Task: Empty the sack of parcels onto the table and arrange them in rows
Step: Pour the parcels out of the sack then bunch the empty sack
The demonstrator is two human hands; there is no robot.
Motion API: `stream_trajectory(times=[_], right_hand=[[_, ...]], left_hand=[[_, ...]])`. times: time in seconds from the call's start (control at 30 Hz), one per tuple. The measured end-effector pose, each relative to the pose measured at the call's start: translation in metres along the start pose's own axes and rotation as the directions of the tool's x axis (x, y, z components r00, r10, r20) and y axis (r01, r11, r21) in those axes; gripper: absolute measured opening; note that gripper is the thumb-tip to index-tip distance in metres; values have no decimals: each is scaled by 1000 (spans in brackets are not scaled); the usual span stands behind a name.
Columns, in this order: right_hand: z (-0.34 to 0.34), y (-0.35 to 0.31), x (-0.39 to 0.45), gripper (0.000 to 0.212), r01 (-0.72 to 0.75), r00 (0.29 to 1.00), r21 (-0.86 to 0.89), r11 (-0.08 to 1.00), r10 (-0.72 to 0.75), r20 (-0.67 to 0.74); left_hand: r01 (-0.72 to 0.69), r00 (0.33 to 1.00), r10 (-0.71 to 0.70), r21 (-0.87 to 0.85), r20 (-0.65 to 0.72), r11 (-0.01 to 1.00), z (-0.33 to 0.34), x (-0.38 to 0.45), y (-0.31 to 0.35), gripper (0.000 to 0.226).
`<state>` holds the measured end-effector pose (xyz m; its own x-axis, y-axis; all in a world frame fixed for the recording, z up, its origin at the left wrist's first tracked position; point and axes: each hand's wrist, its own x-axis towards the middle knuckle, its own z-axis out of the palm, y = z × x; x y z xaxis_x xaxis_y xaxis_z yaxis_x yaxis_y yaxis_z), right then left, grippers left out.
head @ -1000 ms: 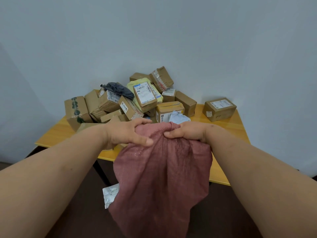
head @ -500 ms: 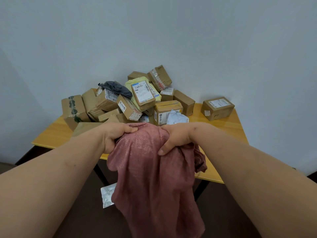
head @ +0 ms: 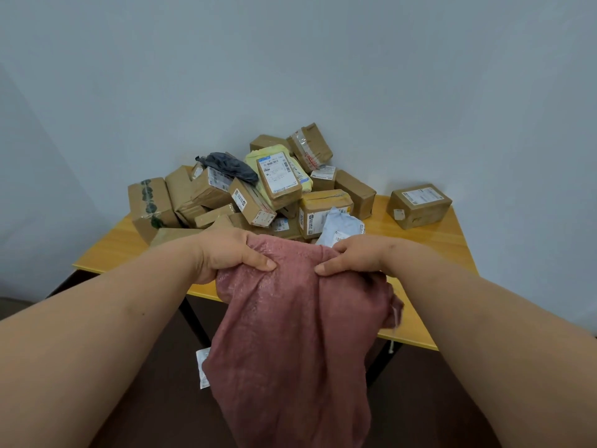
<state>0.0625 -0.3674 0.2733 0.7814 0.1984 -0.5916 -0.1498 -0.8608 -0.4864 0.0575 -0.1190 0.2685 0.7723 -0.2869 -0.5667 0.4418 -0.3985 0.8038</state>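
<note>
Both hands grip the same cloth in my head view: my left hand (head: pixel 231 252) has its fingers curled into the top of the pink sack (head: pixel 290 334), and my right hand (head: pixel 358 255) pinches a fold of it just beside, at 3 o'clock from the left. I see the sack hanging limp off the near edge of the wooden table (head: pixel 429 234). At 12 o'clock from my hands the parcels (head: pixel 258 192) lie in a loose heap, and one brown box (head: pixel 418 205) sits apart at 2 o'clock. A white packet (head: pixel 203 367) lies on the floor at 7 o'clock.
</note>
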Motion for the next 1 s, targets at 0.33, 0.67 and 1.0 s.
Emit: stream_trajectory(times=[0.33, 0.67, 1.0], right_hand=[[-4, -1, 0, 62, 65, 991, 54, 996, -70, 111], [1, -27, -1, 106, 282, 958, -75, 956, -285, -28], [6, -1, 5, 20, 50, 995, 398, 916, -81, 61]], left_hand=[[0, 995, -32, -335, -90, 942, -12, -5, -4, 57], [103, 991, -133, -469, -32, 877, -7, -11, -10, 29], [-132, 988, 132, 4, -86, 991, -2, -14, -6, 110]])
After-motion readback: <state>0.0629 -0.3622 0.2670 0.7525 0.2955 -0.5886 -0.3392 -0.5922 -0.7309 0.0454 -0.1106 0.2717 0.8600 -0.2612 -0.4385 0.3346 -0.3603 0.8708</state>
